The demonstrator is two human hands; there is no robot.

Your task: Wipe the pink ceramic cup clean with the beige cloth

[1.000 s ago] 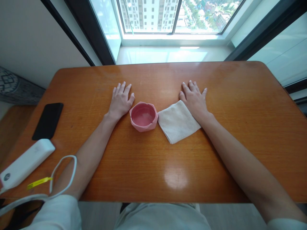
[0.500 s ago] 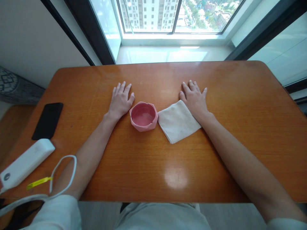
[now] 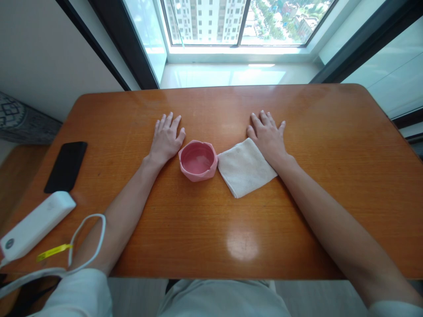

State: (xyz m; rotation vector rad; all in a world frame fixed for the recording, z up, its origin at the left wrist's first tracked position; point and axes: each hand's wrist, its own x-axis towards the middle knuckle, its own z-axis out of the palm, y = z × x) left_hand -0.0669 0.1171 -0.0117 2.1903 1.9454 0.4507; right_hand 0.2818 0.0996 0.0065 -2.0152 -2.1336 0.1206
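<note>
A pink faceted bowl [image 3: 197, 174] stands upright near the middle of the wooden table [image 3: 185, 237]. Just right of it, with one corner at the bowl's side, lies a folded off-white cloth [image 3: 246, 169]. My left hand [image 3: 165, 140] rests palm down on the table up and to the left of the bowl, fingers spread and holding nothing. My right hand [image 3: 268, 135] lies flat beyond the cloth's upper right side, fingers spread, with its wrist beside the cloth's edge; whether it touches the cloth I cannot tell.
A black phone-like slab [image 3: 66, 167] lies on the table's left side. Below it are a white oblong device [image 3: 38, 226] and a white cable [image 3: 104, 231] with a yellow tag [image 3: 54, 252], the cable looping over my left forearm. A window [image 3: 241, 26] is behind the table.
</note>
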